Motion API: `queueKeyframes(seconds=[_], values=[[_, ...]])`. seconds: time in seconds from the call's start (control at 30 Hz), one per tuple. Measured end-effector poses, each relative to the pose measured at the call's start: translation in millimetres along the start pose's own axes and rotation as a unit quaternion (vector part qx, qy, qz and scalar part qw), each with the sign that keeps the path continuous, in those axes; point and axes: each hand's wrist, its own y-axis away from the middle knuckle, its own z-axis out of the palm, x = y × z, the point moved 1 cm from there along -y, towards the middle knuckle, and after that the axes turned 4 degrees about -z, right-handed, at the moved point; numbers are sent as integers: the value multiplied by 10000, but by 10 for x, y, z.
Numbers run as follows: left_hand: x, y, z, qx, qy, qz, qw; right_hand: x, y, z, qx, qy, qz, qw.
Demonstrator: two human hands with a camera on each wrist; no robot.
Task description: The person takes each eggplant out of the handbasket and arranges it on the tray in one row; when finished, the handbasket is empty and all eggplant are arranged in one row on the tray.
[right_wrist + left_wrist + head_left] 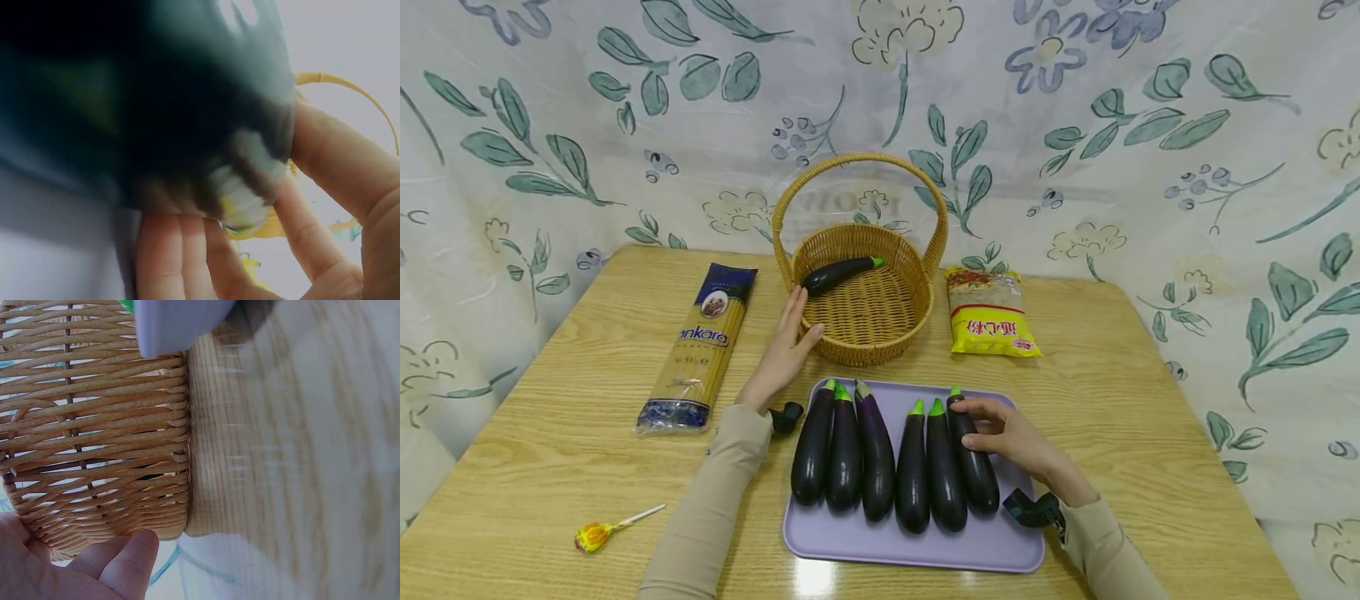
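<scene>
The wicker basket (861,357) stands upright at the back, with one eggplant (838,273) lying inside it. My left hand (782,350) rests against the basket's left side, fingers fairly straight; in the left wrist view its fingertips (140,550) touch the woven wall (106,444). On a purple tray (917,552) several eggplants lie side by side, stems toward the basket. My right hand (1018,437) grips the rightmost eggplant (979,475) near its stem end. In the right wrist view this dark eggplant (206,94) fills much of the picture, with thumb and fingers around it.
Left of the basket lies a pack of ankara spaghetti (696,354). A yellow bag of pasta (991,317) lies to its right. A lollipop (597,536) is at the table's front left. Behind the table (1120,400) hangs a floral cloth (1000,125).
</scene>
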Motion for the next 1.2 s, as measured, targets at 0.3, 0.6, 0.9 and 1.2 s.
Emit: queueKeyframes(seconds=[0.3,0.6,0.9,1.2], values=[[35,-6,-10,-121,-92,-217,9996,-13,12,-15,104,-8,122,9999],[22,-11,-7,-83,-111,-178,9997,-39,22,-31,268,210,126,9993],[29,-3,-12,-83,-142,-166,9997,-79,-4,-123,451,319,131,9984],[3,-11,-4,-57,-215,-124,9997,-184,-53,-178,434,379,121,9983]])
